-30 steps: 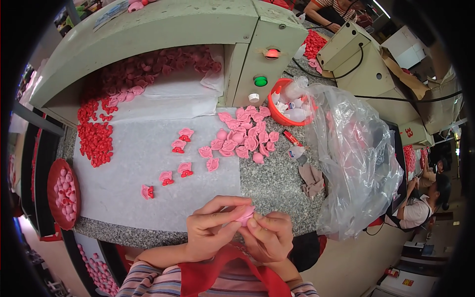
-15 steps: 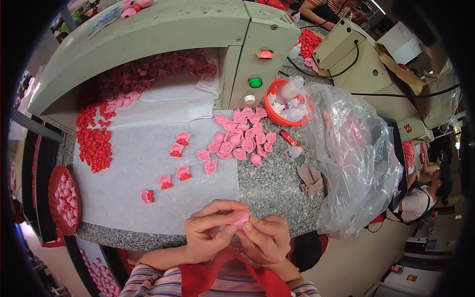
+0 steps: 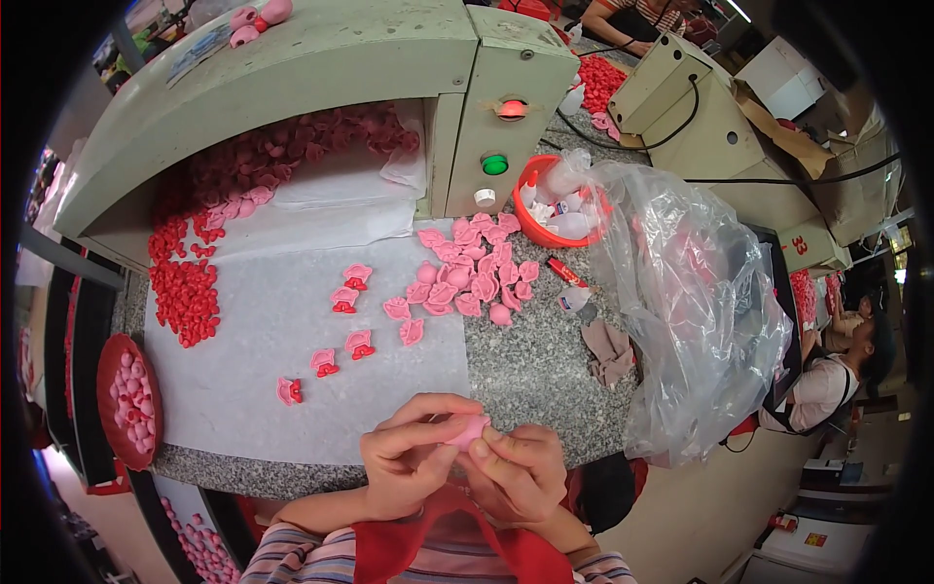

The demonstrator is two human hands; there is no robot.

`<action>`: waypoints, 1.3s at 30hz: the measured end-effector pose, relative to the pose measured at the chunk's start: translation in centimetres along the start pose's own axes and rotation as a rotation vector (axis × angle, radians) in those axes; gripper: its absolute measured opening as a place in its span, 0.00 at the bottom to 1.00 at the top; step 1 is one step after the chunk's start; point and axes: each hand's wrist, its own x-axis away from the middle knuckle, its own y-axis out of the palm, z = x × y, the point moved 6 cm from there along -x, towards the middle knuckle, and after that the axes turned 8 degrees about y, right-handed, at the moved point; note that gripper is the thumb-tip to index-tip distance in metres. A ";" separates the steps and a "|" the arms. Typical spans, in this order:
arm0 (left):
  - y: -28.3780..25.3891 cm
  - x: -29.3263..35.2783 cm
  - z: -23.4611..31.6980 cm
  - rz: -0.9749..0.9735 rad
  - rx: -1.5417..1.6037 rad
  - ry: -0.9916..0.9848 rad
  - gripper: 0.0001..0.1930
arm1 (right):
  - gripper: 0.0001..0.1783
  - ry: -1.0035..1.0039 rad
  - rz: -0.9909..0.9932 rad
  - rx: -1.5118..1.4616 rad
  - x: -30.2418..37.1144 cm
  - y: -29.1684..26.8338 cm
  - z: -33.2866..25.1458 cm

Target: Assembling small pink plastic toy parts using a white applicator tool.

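Note:
Close to the bench's front edge, my left hand [image 3: 413,453] and my right hand [image 3: 520,472] pinch a small pink plastic piece [image 3: 468,431] between them. Fingers and thumbs cover much of it. Ahead of my hands lies a spread of pink shell-shaped pieces [image 3: 477,282]. On the white sheet [image 3: 253,409], several pink pieces joined to red parts [image 3: 358,344] stand in a loose scatter. A heap of small red pieces [image 3: 185,302] rests on the sheet's left side.
A pale green machine [image 3: 321,73] arches over more pink pieces at the back. To the right are a red tub of bottles [image 3: 564,236], a glue bottle [image 3: 572,300], a grey cloth [image 3: 608,352] and a clear plastic bag [image 3: 696,321]. A red basket [image 3: 115,365] holds pink balls.
Both hands keep the pink piece between them and have shifted slightly left. The fingers have moved a little on it. The view has shifted slightly; the bench pieces look unchanged.

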 end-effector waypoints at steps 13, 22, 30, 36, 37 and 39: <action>-0.9 0.1 -0.5 0.009 0.154 -0.061 0.12 | 0.21 0.330 -0.145 -0.345 -2.1 0.0 1.8; -0.7 -0.1 -0.5 -0.055 0.087 -0.049 0.12 | 0.15 0.444 -0.257 -0.433 -1.8 0.3 2.8; -0.3 -0.4 -0.4 -0.098 0.075 -0.016 0.17 | 0.13 0.500 -0.238 -0.484 -1.4 0.5 3.2; -0.1 -0.1 -1.1 0.053 0.255 -0.144 0.14 | 0.12 0.538 -0.224 -0.517 -1.3 0.5 3.3; -0.1 0.0 -1.2 0.054 0.254 -0.143 0.14 | 0.12 0.543 -0.218 -0.523 -1.3 0.5 3.2; -0.2 0.0 -1.1 0.043 0.297 -0.070 0.13 | 0.12 0.547 -0.212 -0.530 -1.3 0.6 3.0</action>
